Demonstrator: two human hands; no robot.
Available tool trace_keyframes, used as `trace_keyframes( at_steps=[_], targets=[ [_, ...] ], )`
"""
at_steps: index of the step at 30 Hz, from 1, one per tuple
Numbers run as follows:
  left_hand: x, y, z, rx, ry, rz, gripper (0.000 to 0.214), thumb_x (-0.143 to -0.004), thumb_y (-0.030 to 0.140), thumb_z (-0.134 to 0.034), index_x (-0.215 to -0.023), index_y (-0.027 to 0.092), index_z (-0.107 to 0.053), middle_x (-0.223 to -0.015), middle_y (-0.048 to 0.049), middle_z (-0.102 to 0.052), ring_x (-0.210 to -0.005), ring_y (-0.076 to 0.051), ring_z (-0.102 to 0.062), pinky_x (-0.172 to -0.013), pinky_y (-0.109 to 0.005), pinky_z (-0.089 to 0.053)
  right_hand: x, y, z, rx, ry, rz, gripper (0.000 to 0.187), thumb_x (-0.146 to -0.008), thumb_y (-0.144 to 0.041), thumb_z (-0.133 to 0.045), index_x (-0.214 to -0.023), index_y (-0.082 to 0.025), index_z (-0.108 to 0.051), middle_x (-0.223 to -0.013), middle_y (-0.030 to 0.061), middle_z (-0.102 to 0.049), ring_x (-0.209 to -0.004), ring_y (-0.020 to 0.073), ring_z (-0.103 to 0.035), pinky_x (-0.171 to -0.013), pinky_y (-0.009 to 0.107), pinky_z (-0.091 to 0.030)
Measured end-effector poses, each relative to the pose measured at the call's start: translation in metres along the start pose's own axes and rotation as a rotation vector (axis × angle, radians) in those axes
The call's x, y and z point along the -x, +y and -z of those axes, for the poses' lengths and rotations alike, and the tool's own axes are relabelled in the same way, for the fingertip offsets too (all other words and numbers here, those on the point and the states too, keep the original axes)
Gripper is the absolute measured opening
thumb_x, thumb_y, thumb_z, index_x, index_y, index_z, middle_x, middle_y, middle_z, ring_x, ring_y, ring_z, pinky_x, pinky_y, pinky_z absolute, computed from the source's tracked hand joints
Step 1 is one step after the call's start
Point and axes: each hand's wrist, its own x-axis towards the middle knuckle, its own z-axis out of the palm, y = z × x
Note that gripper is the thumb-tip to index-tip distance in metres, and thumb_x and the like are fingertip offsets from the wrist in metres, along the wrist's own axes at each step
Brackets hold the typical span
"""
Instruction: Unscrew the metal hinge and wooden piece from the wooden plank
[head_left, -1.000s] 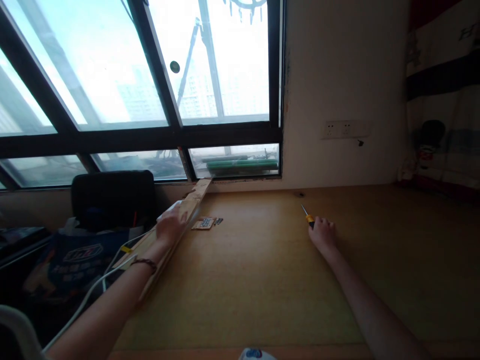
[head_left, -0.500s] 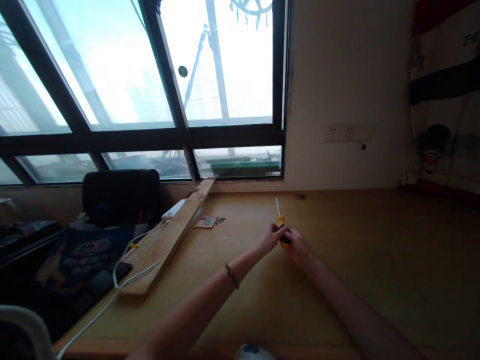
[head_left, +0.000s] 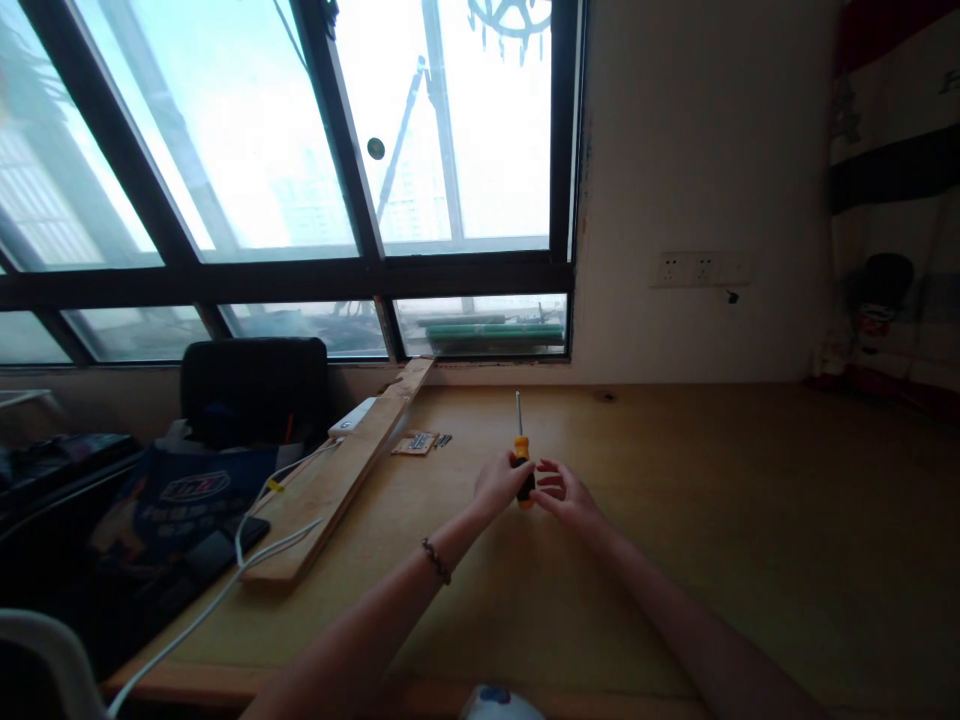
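Observation:
A screwdriver (head_left: 522,447) with a yellow and black handle and a metal shaft points away from me, above the middle of the wooden table (head_left: 697,520). My left hand (head_left: 496,484) is closed around its handle from the left side. Just right of the handle is my right hand (head_left: 568,493), its fingers apart and curved toward it. The fingertips come close to the handle's lower end; whether they touch it I cannot tell. To the left lie a small flat card or board (head_left: 415,443) and several small dark pieces (head_left: 444,440), too small to name.
A long wooden plank (head_left: 322,500) lies along the table's left side, with a white cable (head_left: 259,556) across it and a white power strip (head_left: 352,417) behind. A black chair (head_left: 253,385) and blue bag (head_left: 195,500) stand left. Wall sockets (head_left: 703,269) sit above the table's back edge.
The screwdriver has moved left in my left hand and now points straighter ahead. My right hand has let go of the handle and opened its fingers. The view has shifted slightly.

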Motion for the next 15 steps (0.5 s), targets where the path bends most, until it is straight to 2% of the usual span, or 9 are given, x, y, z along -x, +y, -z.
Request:
trace_keyframes(
  at_steps=[3,5,10,15],
  targets=[
    [-0.011,-0.024,0.022,-0.232,0.118,0.073,0.039,-0.074,0.050,-0.043,-0.082,0.016,-0.060,-0.082,-0.0107,-0.066,-0.076,-0.022,-0.060,-0.057,-0.028,-0.037,-0.001,-0.002,0.003,0.033,0.032,0.011,0.052,-0.063,-0.038,-0.068,-0.106,-0.019,-0.047,-0.109,0.0090,-0.053,-0.089,0.0175,-0.057,-0.074,0.032,-0.051],
    [-0.018,-0.041,0.036,-0.347,0.147,0.113,0.040,-0.074,0.051,-0.042,-0.083,0.016,-0.060,-0.084,-0.0110,-0.065,-0.078,-0.023,-0.060,-0.059,-0.028,-0.038,-0.002,-0.001,0.006,0.045,0.054,0.001,0.050,-0.063,-0.041,-0.067,-0.104,-0.019,-0.049,-0.105,0.0086,-0.054,-0.085,0.0172,-0.058,-0.072,0.031,-0.051],
    [-0.026,-0.071,0.060,-0.510,0.155,0.134,0.042,-0.073,0.050,-0.042,-0.086,0.016,-0.061,-0.093,-0.0130,-0.064,-0.085,-0.025,-0.059,-0.066,-0.030,-0.041,-0.004,0.003,0.010,0.073,0.081,-0.006,0.049,-0.062,-0.042,-0.067,-0.102,-0.019,-0.051,-0.101,0.0081,-0.057,-0.082,0.0172,-0.059,-0.070,0.031,-0.051],
    [-0.028,-0.088,0.069,-0.578,0.121,0.141,0.043,-0.072,0.051,-0.041,-0.085,0.016,-0.063,-0.092,-0.0143,-0.064,-0.086,-0.027,-0.059,-0.068,-0.032,-0.042,-0.005,0.004,0.011,0.079,0.088,-0.003,0.048,-0.063,-0.042,-0.066,-0.102,-0.019,-0.050,-0.100,0.0079,-0.057,-0.080,0.0169,-0.060,-0.068,0.031,-0.051]
  ],
)
